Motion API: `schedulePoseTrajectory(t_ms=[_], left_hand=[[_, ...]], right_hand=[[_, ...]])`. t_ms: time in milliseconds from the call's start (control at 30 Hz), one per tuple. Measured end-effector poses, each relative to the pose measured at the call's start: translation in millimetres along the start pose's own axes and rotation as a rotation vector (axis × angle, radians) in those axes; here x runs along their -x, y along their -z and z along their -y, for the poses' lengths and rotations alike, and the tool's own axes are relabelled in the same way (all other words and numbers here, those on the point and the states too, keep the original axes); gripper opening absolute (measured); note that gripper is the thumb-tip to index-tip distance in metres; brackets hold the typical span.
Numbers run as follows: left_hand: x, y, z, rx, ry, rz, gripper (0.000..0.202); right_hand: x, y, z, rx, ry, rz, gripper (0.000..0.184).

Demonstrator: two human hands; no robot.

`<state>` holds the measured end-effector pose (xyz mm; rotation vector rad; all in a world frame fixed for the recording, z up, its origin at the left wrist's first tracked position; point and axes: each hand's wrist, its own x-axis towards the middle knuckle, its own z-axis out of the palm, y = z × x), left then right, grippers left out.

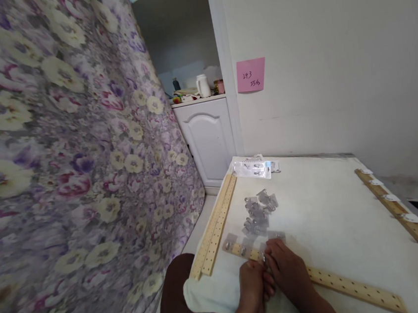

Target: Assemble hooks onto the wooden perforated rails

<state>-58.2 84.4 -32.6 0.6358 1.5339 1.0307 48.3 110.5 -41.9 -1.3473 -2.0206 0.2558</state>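
Note:
Both my hands meet over a long perforated wooden strip [342, 284] that lies across the near part of the white table [329, 203]. My left hand [252, 281] and my right hand [286, 268] have their fingers pinched together at the strip, on something small I cannot make out. Small clear packets with metal bits [235, 247] sit on the strip's left end. A heap of the same clear packets [260, 213] lies just beyond my hands.
Two more perforated strips [216, 225] lie side by side along the table's left edge. Another strip with white pieces on it [409, 217] runs along the right edge. A flat clear pack [253, 168] rests at the far edge. A flowered cloth [64, 166] hangs at left; a white cabinet [209, 139] stands behind.

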Motion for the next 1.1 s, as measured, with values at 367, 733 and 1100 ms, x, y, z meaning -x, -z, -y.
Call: schedulePoseTrajectory(t_ms=[367, 733, 1100], left_hand=[[-1, 0.1, 1, -0.001, -0.008, 0.001, 0.034], [0, 0.3, 0, -0.005, -0.013, 0.009, 0.032], [8, -0.3, -5, -0.011, -0.052, 0.008, 0.033]], right_hand=[[-2, 2, 2, 0.011, -0.041, 0.064, 0.013], [-8, 3, 4, 0.043, -0.084, 0.091, 0.019], [-7, 11, 11, 0.072, -0.064, 0.131, 0.021]])
